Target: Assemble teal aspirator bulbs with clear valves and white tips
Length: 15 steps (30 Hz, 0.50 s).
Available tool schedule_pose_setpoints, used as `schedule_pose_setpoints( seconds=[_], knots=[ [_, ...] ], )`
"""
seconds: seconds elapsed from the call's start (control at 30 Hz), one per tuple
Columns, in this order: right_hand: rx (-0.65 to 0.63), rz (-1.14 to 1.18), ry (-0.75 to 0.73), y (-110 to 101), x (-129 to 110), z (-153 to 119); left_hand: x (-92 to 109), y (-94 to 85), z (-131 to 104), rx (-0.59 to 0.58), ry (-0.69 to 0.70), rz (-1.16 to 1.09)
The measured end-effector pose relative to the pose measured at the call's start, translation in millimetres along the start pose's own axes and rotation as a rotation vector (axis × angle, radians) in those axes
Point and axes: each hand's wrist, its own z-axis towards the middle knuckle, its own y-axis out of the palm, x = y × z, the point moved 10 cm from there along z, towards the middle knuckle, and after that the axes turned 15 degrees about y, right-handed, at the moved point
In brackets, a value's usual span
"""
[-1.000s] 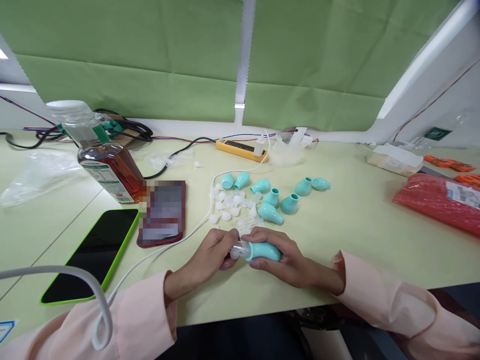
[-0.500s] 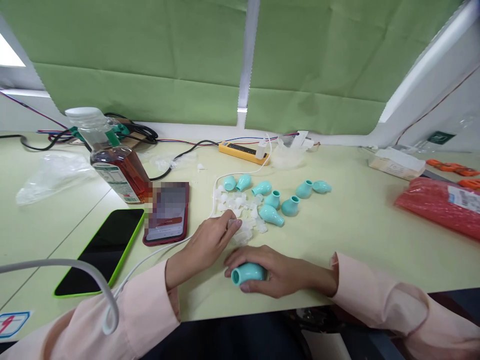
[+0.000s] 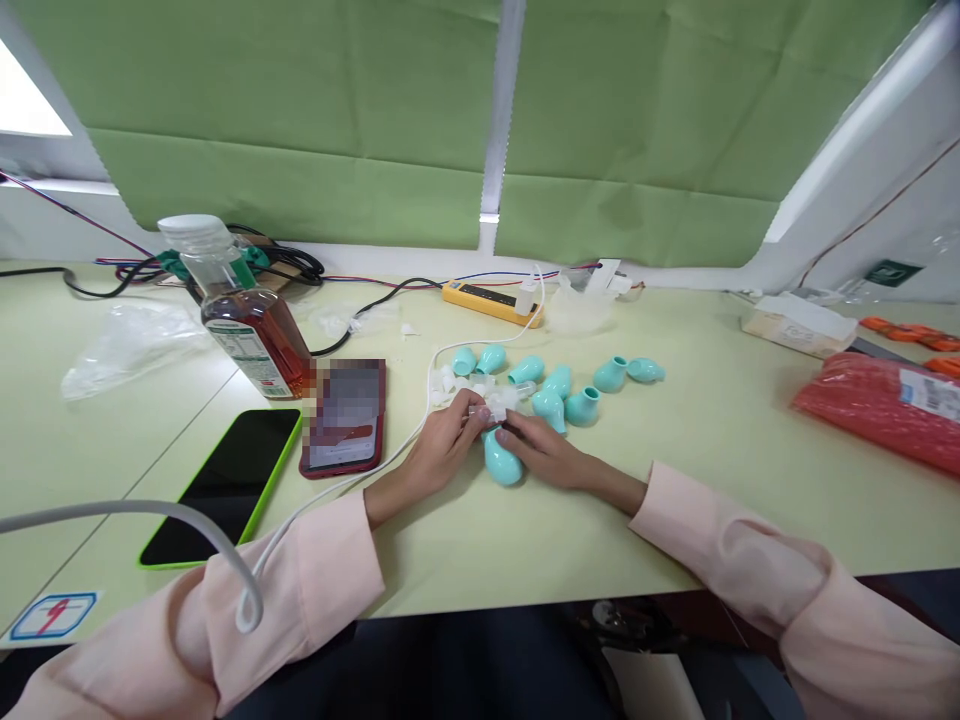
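My left hand (image 3: 444,440) is closed, its thumb and fingers pinching a small clear plastic piece (image 3: 493,413). Close beside it, my right hand (image 3: 546,450) has its fingertips at the same piece, and a turquoise bulb-shaped part (image 3: 503,462) lies on the table just below the fingertips. What the right fingers grip is too small to make out. Behind the hands is a heap of translucent pieces (image 3: 457,383), partly hidden by the left hand. Several more turquoise bulbs (image 3: 583,406) lie behind and to the right.
At left are a black phone with a green edge (image 3: 225,485), a red-cased phone (image 3: 345,420), a bottle of amber liquid (image 3: 259,335) and a white cable (image 3: 397,455). A yellow power strip (image 3: 487,302) lies behind; a red package (image 3: 862,405) is at right.
Both hands have moved forward and come together near the heap. The turquoise bulb that was in my right hand now lies below the fingertips, its opening turned away. The view has shifted slightly.
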Motion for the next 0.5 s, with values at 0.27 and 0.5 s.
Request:
schedule_pose_setpoints(
  seconds=[0.27,0.5],
  knots=[
    [0.041,0.151,0.09,-22,19,14,-3,-26.5,-2,0.161,-0.015,0.113],
    [0.235,0.34,0.113,-45,20,-1,-20,-18.2,-6,-0.095,-0.103,0.323]
  ],
)
